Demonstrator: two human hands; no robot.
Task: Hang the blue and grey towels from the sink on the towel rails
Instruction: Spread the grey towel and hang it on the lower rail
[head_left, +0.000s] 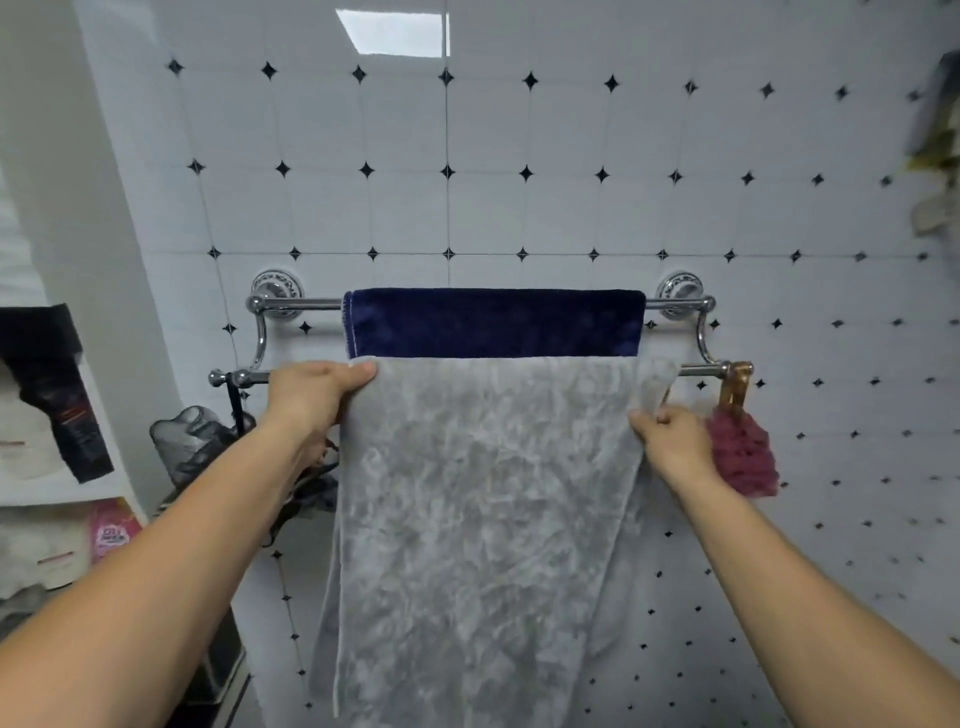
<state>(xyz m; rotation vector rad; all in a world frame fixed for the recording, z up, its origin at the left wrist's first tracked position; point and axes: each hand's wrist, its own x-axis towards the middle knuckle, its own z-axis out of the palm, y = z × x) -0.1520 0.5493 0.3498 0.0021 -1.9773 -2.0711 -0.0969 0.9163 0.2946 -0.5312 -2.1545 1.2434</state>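
Both hands, left hand (317, 389) and right hand (670, 441), pinch the grey towel's (483, 509) top corners.

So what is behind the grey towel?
Above the grey towel, the blue towel shows, draped over the back rail. Its lower part, the middle of the front rail and the tiled wall behind are covered.

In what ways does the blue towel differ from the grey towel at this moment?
The blue towel hangs on the rear, upper rail; the grey towel hangs over the front, lower rail. The blue one is dark, and no hand touches it; the grey one is pale, held by the left hand and right hand at its edges. Both are spread flat.
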